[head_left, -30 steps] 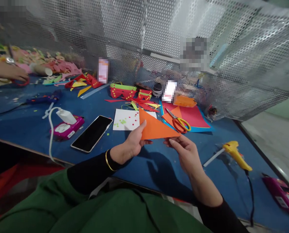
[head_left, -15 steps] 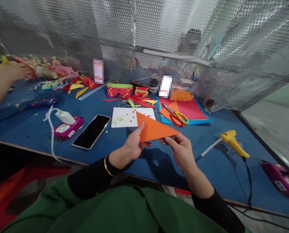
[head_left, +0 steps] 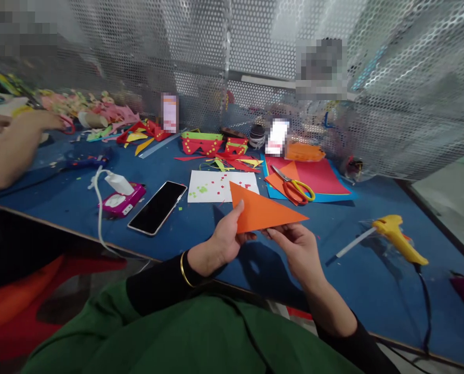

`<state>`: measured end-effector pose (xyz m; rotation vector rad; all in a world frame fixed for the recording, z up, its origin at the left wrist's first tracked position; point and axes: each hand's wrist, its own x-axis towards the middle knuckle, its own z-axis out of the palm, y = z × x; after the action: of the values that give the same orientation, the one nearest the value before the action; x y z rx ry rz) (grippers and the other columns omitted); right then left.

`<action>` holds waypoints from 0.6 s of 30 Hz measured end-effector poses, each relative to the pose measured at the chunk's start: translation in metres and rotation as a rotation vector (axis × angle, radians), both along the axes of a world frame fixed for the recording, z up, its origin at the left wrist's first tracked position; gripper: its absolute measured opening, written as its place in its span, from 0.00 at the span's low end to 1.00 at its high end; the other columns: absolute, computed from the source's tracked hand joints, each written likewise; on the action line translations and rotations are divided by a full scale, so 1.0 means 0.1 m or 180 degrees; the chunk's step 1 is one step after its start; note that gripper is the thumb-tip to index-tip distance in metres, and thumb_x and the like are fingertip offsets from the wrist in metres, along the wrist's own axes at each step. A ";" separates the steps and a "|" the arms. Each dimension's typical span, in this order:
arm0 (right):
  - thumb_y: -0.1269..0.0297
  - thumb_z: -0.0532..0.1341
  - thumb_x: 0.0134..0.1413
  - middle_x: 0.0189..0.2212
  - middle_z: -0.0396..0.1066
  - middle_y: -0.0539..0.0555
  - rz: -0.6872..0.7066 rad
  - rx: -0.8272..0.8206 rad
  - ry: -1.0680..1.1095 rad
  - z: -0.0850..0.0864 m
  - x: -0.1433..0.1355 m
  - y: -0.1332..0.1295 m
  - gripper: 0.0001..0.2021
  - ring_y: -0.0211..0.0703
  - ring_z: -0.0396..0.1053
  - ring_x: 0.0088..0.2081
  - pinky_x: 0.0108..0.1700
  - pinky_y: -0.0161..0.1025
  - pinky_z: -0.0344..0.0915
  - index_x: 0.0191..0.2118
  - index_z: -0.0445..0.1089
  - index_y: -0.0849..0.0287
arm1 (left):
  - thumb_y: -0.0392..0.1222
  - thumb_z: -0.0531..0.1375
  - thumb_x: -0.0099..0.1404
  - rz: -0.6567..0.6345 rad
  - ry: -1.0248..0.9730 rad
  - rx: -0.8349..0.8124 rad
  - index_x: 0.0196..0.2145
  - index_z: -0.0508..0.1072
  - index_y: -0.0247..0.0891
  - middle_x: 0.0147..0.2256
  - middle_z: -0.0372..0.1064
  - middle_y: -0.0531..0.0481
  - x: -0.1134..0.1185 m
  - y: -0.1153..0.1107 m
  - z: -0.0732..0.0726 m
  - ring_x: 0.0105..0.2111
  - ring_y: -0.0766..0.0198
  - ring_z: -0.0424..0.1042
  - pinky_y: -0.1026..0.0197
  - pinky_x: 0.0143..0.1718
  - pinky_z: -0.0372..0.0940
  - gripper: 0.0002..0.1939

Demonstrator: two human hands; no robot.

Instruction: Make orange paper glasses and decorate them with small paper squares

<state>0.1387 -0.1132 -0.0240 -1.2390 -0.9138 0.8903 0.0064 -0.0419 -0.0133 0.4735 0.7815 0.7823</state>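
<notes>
An orange paper triangle (head_left: 261,210) is held above the near part of the blue table. My left hand (head_left: 227,236) pinches its left side, thumb on top and fingers beneath. At its lower right edge, my right hand (head_left: 300,252) has thumb and fingertips closed on the paper; some of those fingers are hidden under it. Just beyond the triangle lies a white card (head_left: 204,188) with green and red paper bits. Scissors (head_left: 296,187) with yellow and orange handles rest on coloured sheets (head_left: 329,174) farther right.
A black-screened phone (head_left: 158,208) and a purple power socket (head_left: 122,200) lie to the left. On the right is a yellow glue gun (head_left: 401,239) with its cord. Red paper masks (head_left: 202,144) and scraps sit farther back. Another person's hand (head_left: 40,122) works at far left.
The whole view has shifted, so things appear farther right. My right hand's fingers have slid inward along the triangle's lower edge, leaving its right tip uncovered. The other person's hands moved.
</notes>
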 end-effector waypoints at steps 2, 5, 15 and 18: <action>0.58 0.74 0.43 0.28 0.79 0.53 -0.0009 0.0029 -0.0016 0.00 -0.01 -0.02 0.11 0.43 0.76 0.31 0.39 0.41 0.74 0.31 0.78 0.56 | 0.51 0.54 0.74 -0.0007 0.0033 -0.0008 0.52 0.72 0.30 0.41 0.77 0.39 0.01 -0.01 -0.01 0.25 0.65 0.72 0.65 0.20 0.64 0.21; 0.57 0.73 0.45 0.27 0.78 0.53 -0.0045 0.0079 -0.0110 0.00 -0.01 -0.05 0.11 0.43 0.76 0.31 0.38 0.40 0.74 0.32 0.78 0.57 | 0.52 0.55 0.74 0.0000 0.0097 0.0010 0.49 0.73 0.29 0.40 0.77 0.39 0.02 -0.01 -0.02 0.25 0.65 0.71 0.64 0.21 0.63 0.21; 0.51 0.71 0.51 0.30 0.79 0.55 -0.0180 -0.0151 -0.0156 -0.09 0.04 -0.17 0.14 0.45 0.76 0.32 0.38 0.40 0.74 0.34 0.79 0.58 | 0.65 0.63 0.61 -0.0208 0.0167 0.0688 0.36 0.76 0.32 0.31 0.74 0.43 0.00 -0.08 -0.10 0.26 0.63 0.68 0.62 0.24 0.61 0.28; 0.46 0.73 0.46 0.26 0.78 0.56 -0.0456 -0.0283 0.0210 -0.10 0.05 -0.18 0.18 0.44 0.75 0.28 0.35 0.40 0.74 0.29 0.78 0.59 | 0.67 0.64 0.59 -0.0235 0.0383 0.0945 0.30 0.75 0.33 0.29 0.73 0.45 -0.01 -0.09 -0.09 0.24 0.65 0.65 0.62 0.25 0.60 0.29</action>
<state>0.1433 -0.1312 -0.0342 -1.3263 -0.7302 0.8600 0.0054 -0.0507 -0.0223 0.8173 0.7576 0.8101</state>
